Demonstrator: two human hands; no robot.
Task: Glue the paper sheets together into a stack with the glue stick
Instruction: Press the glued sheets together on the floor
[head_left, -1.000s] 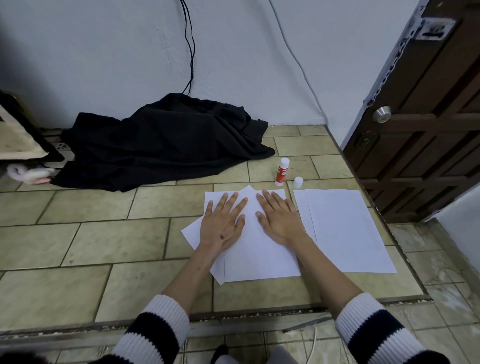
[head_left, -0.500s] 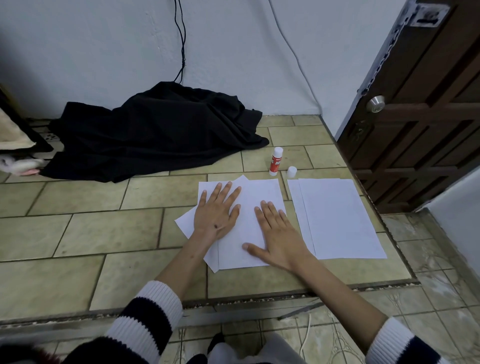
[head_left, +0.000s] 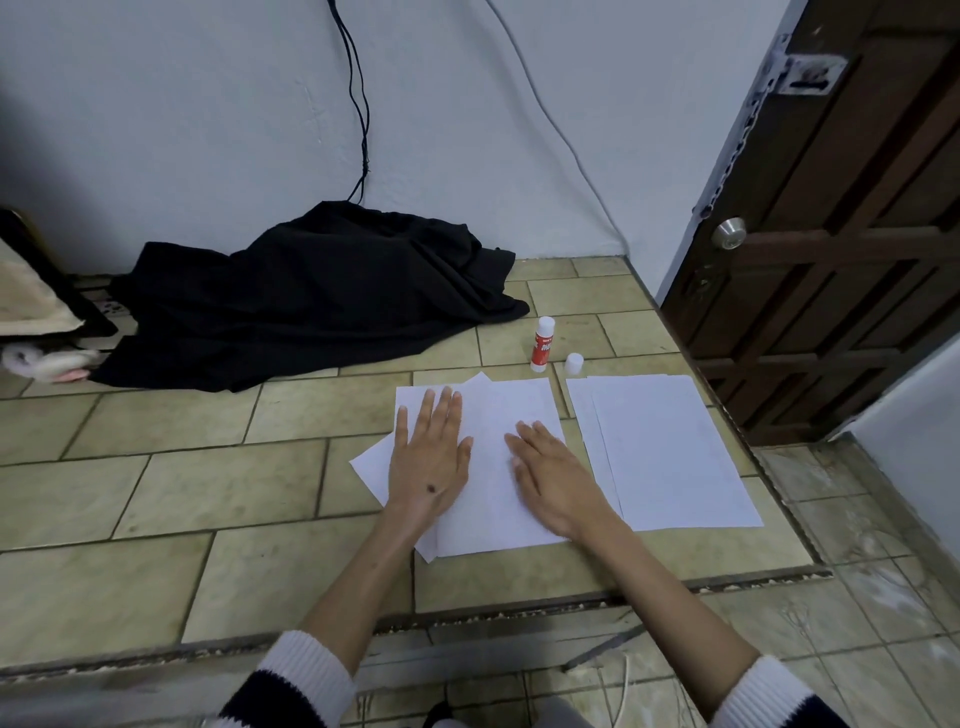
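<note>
A stack of white paper sheets (head_left: 496, 415) lies on the tiled floor, with lower sheets fanned out askew at its left. My left hand (head_left: 428, 457) presses flat on the stack's left part, fingers straight. Flat on its right part rests my right hand (head_left: 553, 475), fingers straight too. To the right lies a second pile of loose white sheets (head_left: 670, 452). Behind the papers stands an uncapped red-and-white glue stick (head_left: 542, 344), upright, with its white cap (head_left: 573, 364) on the floor beside it.
A heap of black cloth (head_left: 311, 296) lies at the back against the white wall, with cables hanging above it. A dark wooden door (head_left: 852, 234) stands at the right. The tiled platform ends in a step edge (head_left: 519, 613) near me.
My right hand slid down the top sheet towards me, then shifted slightly right and up again. My left hand stayed pressed on the stack's left part.
</note>
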